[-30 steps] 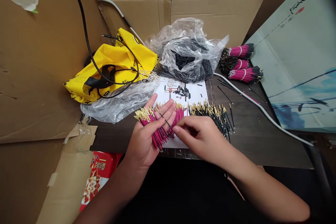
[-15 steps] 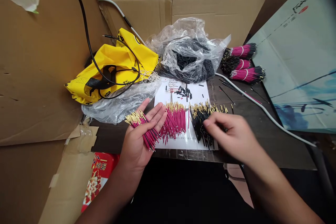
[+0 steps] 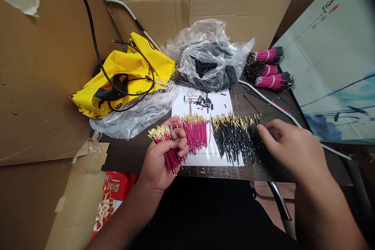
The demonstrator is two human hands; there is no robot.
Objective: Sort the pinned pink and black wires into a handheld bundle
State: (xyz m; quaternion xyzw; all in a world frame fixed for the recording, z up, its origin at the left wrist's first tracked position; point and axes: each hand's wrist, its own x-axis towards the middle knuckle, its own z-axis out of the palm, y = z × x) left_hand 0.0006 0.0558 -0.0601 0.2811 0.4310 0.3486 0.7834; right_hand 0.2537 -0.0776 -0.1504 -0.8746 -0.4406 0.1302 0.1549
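My left hand is closed round a bundle of pink wires, their gold tips pointing up and away. Just right of it, a pile of pink wires lies on a white printed sheet. Beside that pile are black wires with gold tips, partly on the sheet and partly on the dark table. My right hand is at the right edge of the black wires, its fingers curled and thumb near the index finger; whatever is between them is too small to name. Short black tubes lie scattered on the sheet.
An open plastic bag of black tubes stands behind the sheet. Tied pink and black bundles lie at the back right, near a white cable. A yellow bag and clear plastic are at the left. Cardboard walls surround the table.
My right hand has moved right, from over the black wires to their right edge, uncovering them. The fingers of my left hand have curled in round the pink bundle.
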